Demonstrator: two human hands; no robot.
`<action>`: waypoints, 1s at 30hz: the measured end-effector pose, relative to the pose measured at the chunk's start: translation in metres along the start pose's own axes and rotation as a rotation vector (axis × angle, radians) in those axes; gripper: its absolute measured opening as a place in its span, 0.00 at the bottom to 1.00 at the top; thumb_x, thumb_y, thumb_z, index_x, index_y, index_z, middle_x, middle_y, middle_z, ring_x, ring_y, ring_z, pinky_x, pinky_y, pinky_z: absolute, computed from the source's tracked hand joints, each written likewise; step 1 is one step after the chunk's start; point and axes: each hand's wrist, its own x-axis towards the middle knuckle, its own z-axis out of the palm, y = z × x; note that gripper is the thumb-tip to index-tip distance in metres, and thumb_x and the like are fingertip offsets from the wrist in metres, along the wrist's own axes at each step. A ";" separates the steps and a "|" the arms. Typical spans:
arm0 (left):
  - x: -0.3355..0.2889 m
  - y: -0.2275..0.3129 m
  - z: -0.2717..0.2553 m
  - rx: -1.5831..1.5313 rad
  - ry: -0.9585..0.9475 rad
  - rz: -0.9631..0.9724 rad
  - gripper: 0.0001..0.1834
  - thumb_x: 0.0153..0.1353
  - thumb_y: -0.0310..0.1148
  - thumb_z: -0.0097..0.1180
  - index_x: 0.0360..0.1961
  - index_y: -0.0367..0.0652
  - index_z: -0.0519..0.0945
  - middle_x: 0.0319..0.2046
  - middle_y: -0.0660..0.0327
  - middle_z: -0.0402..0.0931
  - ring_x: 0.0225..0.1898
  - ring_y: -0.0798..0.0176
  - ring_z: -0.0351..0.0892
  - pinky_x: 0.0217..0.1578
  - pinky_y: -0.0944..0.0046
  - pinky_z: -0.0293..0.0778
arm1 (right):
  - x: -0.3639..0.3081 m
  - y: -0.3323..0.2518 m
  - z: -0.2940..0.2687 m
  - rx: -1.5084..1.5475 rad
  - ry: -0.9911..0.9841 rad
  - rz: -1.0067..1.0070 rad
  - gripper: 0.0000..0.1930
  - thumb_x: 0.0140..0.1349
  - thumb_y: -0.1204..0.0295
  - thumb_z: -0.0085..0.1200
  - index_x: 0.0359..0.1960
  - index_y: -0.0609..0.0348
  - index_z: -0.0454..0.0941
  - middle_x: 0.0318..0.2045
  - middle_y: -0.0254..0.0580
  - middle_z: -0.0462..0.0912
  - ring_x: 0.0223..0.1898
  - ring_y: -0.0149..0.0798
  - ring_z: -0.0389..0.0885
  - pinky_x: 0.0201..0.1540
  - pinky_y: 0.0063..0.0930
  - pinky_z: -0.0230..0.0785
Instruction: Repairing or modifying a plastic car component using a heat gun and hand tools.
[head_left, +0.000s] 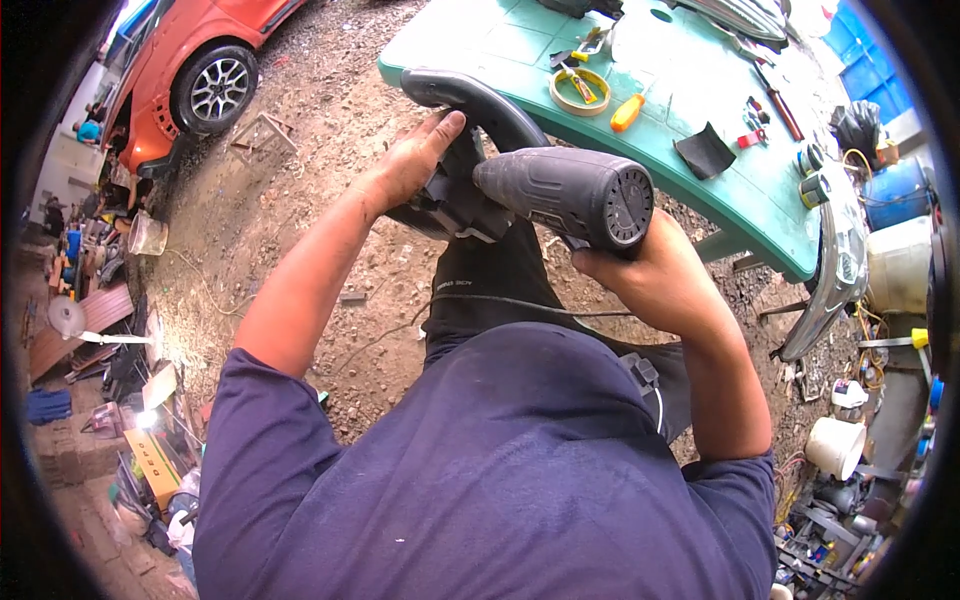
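My right hand (665,270) is wrapped round the handle of a black heat gun (565,190). Its round vented back end faces me, and its nozzle points left at a black plastic car part (475,105) with a thick curved upper edge. Gripping that part from its left side is my left hand (415,160), thumb pressed on its face and the other fingers partly hidden. The part hangs over my lap, close to the near edge of the green table (700,190). The heat gun's handle is mostly covered by my right hand.
On the table lie a roll of tape (567,103), an orange-handled screwdriver (627,112) and a curved black piece (706,151). A headlight (848,250) leans at its right end. An orange car (150,90) stands far left. A cable (520,303) crosses my legs.
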 end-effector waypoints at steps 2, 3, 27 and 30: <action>-0.001 0.001 0.001 -0.014 -0.014 -0.011 0.60 0.80 0.81 0.36 0.89 0.37 0.63 0.86 0.38 0.64 0.89 0.38 0.57 0.88 0.46 0.51 | 0.001 0.001 0.001 -0.027 -0.009 0.013 0.23 0.65 0.75 0.73 0.63 0.64 0.87 0.53 0.59 0.94 0.58 0.57 0.93 0.66 0.49 0.81; -0.002 0.004 0.001 -0.013 -0.011 -0.015 0.59 0.80 0.81 0.36 0.89 0.37 0.63 0.87 0.38 0.64 0.89 0.38 0.58 0.88 0.47 0.51 | 0.001 0.003 0.002 -0.017 0.001 -0.004 0.23 0.65 0.75 0.73 0.62 0.64 0.87 0.53 0.59 0.94 0.59 0.57 0.93 0.66 0.49 0.81; 0.011 -0.013 0.002 -0.358 -0.100 0.000 0.46 0.83 0.74 0.49 0.74 0.40 0.82 0.61 0.48 0.90 0.58 0.53 0.93 0.60 0.51 0.90 | -0.004 -0.015 0.007 0.018 -0.080 0.002 0.24 0.65 0.76 0.74 0.63 0.66 0.87 0.56 0.56 0.94 0.60 0.49 0.92 0.69 0.45 0.80; 0.010 -0.010 0.001 -0.359 -0.107 -0.002 0.46 0.83 0.74 0.49 0.74 0.40 0.82 0.61 0.48 0.90 0.59 0.53 0.93 0.61 0.51 0.89 | -0.004 -0.016 0.011 0.054 -0.086 -0.027 0.24 0.63 0.76 0.74 0.62 0.67 0.86 0.56 0.62 0.93 0.63 0.59 0.91 0.70 0.49 0.81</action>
